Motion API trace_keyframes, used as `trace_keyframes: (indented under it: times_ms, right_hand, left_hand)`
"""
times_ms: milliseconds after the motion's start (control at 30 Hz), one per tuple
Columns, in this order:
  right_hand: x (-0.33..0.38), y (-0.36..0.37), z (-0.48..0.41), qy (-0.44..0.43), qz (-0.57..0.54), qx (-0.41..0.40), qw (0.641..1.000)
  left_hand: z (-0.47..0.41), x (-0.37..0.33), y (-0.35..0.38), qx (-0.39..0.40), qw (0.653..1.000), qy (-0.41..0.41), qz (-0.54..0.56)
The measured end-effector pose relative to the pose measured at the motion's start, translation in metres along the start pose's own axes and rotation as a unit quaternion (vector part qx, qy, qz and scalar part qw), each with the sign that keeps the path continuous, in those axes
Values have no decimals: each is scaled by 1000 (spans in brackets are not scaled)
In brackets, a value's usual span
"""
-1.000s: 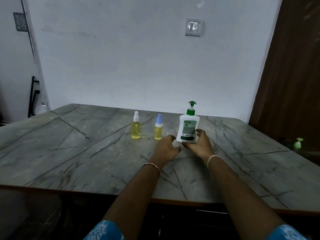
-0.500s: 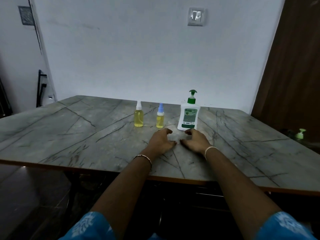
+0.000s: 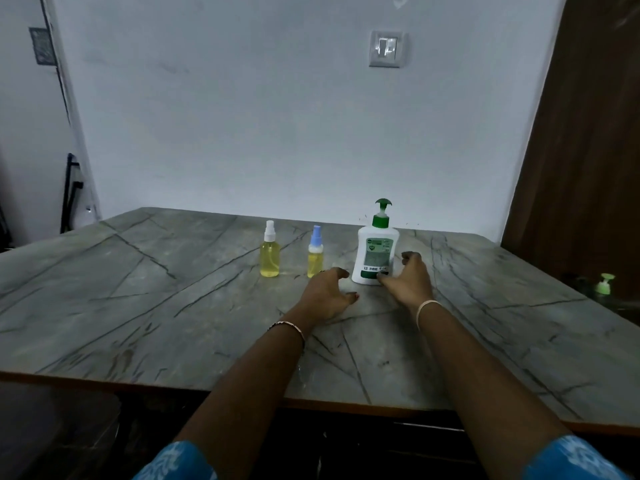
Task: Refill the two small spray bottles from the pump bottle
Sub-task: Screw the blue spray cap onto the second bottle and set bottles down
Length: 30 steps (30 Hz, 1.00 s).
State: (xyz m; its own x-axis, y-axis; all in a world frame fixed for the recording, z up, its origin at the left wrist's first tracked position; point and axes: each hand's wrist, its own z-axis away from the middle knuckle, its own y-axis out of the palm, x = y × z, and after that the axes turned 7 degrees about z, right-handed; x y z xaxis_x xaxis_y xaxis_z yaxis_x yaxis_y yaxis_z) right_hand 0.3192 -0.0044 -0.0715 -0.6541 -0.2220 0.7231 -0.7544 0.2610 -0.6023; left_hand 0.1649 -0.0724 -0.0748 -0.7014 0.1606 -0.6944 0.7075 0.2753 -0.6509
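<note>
Pump bottle (image 3: pixel 375 252): white with a green pump head, upright on the far middle of the table, label towards me.
White-capped spray bottle (image 3: pixel 269 254): upright, left of the pump bottle and well apart from it, yellow liquid nearly to its shoulder.
Blue-capped spray bottle (image 3: pixel 315 256): smaller, upright between the other two, also holding yellow liquid.
Right hand (image 3: pixel 407 278): cupped at the pump bottle's lower right. The thumb tip lies across the foot of the label and the fingers curve just off the bottle's right side, not closed round it. I cannot tell whether the thumb touches.
Left hand (image 3: pixel 327 292): low over the table, just in front of the blue-capped bottle and left of the pump bottle, fingers loosely curled, holding nothing.
Wrists: a bangle on each.
Table (image 3: pixel 138 306): grey, dark-veined marble top.
Wall switch (image 3: pixel 387 48): on the pale wall, above the pump bottle.
Green pump top (image 3: pixel 604 284): low at the far right, beyond the table edge.
</note>
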Motion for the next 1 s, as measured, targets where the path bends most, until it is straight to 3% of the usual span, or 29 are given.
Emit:
trace_keyframes:
  times_ms: [233,333,467,800,1000]
  right_hand:
    - [-5,10,-31,32,-147,59,987]
    - [-5,17,-36,32,-186,20,982]
    - [-6,24,-39,58,-207,-28,976]
    - [-5,19,-52,102,-265,64,957]
    - [-3,17,-54,69,-269,81,957]
  left_hand:
    - [-27,-17,19,-17,997,13,74]
    - [-34,-18,26,-20,995,16,97]
    - [-42,-14,30,-18,994,0,111]
    - [-65,-13,30,7,989,-8,150]
    - [-79,-4,29,4,991,-7,131]
